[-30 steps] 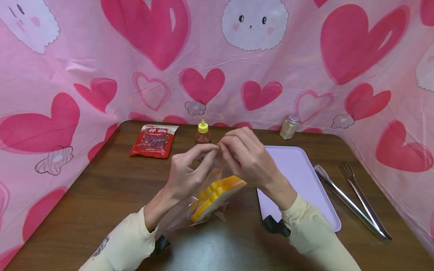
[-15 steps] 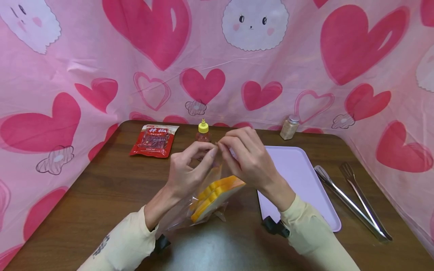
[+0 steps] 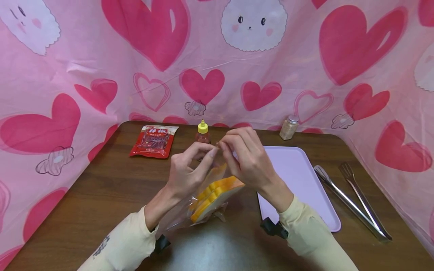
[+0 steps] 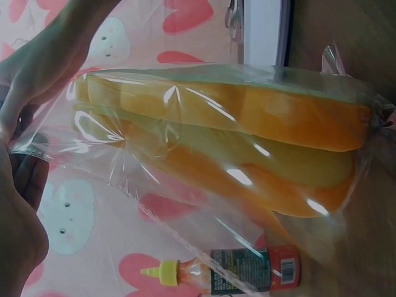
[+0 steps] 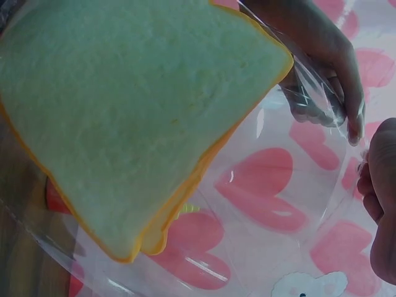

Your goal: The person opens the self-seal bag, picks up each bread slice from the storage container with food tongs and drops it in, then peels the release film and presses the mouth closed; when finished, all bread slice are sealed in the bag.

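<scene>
Sandwich bread slices point(image 3: 217, 197) with orange-yellow crusts hang tilted inside a clear plastic bag point(image 4: 68, 145) over the table. My left hand point(image 3: 188, 169) pinches the bag's top between thumb and index finger. Beside it, my right hand point(image 3: 249, 160) pinches the same top edge, its fingertips nearly meeting the left ones. In the right wrist view, the pale face of the front slice point(image 5: 136, 111) fills much of the picture. The left wrist view shows crusts point(image 4: 247, 124) side-on through the shiny film. What lies right between the fingertips is small and partly hidden.
Behind the hands stands a sauce bottle point(image 3: 202, 130) with a yellow nozzle. A red packet point(image 3: 155, 141) lies at the back left, a spice jar point(image 3: 289, 128) stands at the back right. On the right are a lilac tray point(image 3: 291, 169) and metal tongs point(image 3: 352, 203).
The fingertips shift very slightly at the bag's top. Otherwise the hands, bread and surrounding things keep their places.
</scene>
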`<action>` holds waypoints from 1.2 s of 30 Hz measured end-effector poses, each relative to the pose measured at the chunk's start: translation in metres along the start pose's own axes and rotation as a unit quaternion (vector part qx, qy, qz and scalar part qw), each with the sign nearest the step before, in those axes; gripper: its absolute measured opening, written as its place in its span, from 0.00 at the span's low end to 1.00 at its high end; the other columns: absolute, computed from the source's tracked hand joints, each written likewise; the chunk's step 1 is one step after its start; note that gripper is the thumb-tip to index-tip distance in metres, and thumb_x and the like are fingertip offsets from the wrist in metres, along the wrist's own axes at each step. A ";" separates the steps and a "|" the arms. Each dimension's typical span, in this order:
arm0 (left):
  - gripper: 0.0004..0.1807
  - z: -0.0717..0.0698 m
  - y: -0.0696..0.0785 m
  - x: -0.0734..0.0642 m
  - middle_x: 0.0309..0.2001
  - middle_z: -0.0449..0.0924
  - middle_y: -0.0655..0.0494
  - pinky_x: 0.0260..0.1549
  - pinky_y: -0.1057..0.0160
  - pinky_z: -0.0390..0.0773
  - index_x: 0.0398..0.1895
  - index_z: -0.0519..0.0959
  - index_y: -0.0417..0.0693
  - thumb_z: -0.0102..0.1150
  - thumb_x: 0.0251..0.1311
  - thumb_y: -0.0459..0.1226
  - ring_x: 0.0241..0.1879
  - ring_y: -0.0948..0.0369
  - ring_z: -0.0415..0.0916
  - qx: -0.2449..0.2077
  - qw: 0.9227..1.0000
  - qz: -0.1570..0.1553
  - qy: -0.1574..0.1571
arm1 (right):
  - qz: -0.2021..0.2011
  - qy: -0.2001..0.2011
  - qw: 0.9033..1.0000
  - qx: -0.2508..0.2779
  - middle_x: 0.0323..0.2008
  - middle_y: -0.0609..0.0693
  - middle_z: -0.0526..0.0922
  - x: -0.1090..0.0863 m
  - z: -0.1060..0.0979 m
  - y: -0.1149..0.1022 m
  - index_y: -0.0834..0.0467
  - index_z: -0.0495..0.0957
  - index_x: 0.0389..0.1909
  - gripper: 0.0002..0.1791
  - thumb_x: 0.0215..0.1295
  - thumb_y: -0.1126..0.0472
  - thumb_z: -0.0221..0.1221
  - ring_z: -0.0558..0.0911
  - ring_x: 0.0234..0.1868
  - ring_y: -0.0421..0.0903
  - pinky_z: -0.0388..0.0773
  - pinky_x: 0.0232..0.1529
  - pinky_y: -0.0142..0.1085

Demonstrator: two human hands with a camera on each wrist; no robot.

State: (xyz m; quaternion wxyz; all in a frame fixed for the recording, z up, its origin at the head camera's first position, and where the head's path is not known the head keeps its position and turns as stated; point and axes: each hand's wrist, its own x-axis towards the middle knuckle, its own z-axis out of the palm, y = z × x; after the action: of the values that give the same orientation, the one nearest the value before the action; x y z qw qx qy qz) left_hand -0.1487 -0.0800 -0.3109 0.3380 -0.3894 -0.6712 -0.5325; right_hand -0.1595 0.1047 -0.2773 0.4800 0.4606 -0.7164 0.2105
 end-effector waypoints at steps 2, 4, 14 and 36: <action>0.08 0.000 0.000 0.000 0.25 0.88 0.47 0.32 0.69 0.87 0.40 0.81 0.32 0.65 0.60 0.18 0.24 0.59 0.87 -0.001 1.000 0.000 -0.001 | 0.000 -0.002 1.000 -0.002 0.38 0.62 0.83 0.000 0.000 0.000 0.69 0.78 0.41 0.07 0.72 0.66 0.63 0.80 0.42 0.58 0.83 0.46 0.48; 0.02 0.000 0.000 0.000 0.25 0.88 0.47 0.32 0.69 0.87 0.41 0.81 0.32 0.64 0.69 0.26 0.25 0.59 0.87 -0.001 1.000 0.000 -0.002 | -0.001 -0.002 1.000 -0.008 0.38 0.62 0.82 0.000 0.001 0.000 0.69 0.78 0.41 0.07 0.73 0.66 0.62 0.80 0.42 0.58 0.83 0.46 0.48; 0.04 -0.002 0.000 -0.002 0.26 0.88 0.48 0.33 0.68 0.88 0.41 0.81 0.32 0.64 0.66 0.22 0.25 0.59 0.87 0.003 1.000 -0.001 0.000 | 0.030 0.015 0.999 -0.019 0.37 0.62 0.80 0.000 0.004 0.002 0.69 0.75 0.40 0.07 0.77 0.67 0.56 0.79 0.41 0.59 0.80 0.45 0.47; 0.04 -0.006 -0.004 -0.003 0.29 0.88 0.43 0.40 0.71 0.87 0.43 0.81 0.29 0.63 0.70 0.26 0.27 0.56 0.88 -0.002 1.000 0.005 0.012 | 0.101 0.045 0.991 0.071 0.39 0.62 0.81 -0.010 0.002 0.009 0.69 0.79 0.43 0.23 0.82 0.50 0.53 0.79 0.43 0.57 0.78 0.46 0.40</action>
State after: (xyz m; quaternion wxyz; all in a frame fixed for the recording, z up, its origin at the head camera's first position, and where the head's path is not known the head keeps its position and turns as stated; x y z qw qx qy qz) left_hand -0.1500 -0.0868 -0.3142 0.3478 -0.3876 -0.6640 -0.5365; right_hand -0.1669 0.1119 -0.2863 0.4539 0.4086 -0.7205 0.3286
